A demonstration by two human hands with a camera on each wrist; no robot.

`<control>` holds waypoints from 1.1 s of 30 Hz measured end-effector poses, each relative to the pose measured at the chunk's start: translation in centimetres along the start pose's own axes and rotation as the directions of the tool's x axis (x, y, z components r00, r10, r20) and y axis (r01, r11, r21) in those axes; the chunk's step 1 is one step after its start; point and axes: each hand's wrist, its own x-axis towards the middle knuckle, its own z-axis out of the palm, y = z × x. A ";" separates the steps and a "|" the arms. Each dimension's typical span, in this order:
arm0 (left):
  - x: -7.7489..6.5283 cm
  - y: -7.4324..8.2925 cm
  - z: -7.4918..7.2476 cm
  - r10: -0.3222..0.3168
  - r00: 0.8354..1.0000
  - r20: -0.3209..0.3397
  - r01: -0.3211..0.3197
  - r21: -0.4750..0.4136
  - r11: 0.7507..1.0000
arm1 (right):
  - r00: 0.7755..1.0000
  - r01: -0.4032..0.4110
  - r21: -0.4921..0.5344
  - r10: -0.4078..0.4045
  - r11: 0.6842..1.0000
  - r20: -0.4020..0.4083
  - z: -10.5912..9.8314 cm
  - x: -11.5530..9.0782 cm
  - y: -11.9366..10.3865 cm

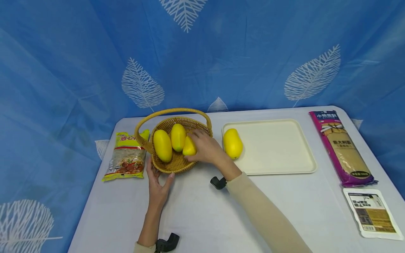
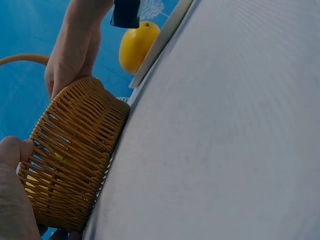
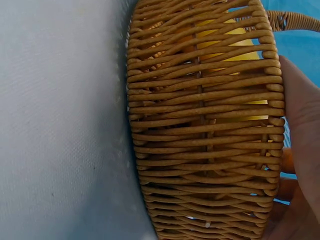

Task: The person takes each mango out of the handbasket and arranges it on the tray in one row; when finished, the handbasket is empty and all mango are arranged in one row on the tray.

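A brown wicker basket with a tall arched handle stands on the table at left of centre. Inside it lie a long yellow mango, a second mango and a smaller-looking third mango. My right hand reaches over the basket's right rim and grips the third mango, covering part of it. At the front left, my left hand holds the basket's side; in the left wrist view its thumb rests at the rim and dark fingertips show low down. Wicker hides most of the fruit in both wrist views.
A cream tray right of the basket bears another mango at its left end. Left of the basket lies a yellow-edged food bag. A purple pasta packet and a white flat pouch lie at the table's right.
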 end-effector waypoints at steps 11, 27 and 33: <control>-0.1 0.0 0.0 -0.011 1.000 -0.004 0.011 0.008 1.000 | 0.999 0.025 0.097 -0.022 0.995 -0.030 -0.4 -0.2 0.5; -0.2 -1.5 0.0 0.005 1.000 -0.020 -0.005 -0.013 1.000 | 0.980 0.165 0.217 -0.136 0.962 -0.146 -0.2 -1.9 0.8; -0.1 -3.7 -0.1 0.016 1.000 -0.027 -0.016 -0.005 1.000 | 0.973 0.189 0.247 -0.147 0.950 -0.178 0.0 -2.2 0.7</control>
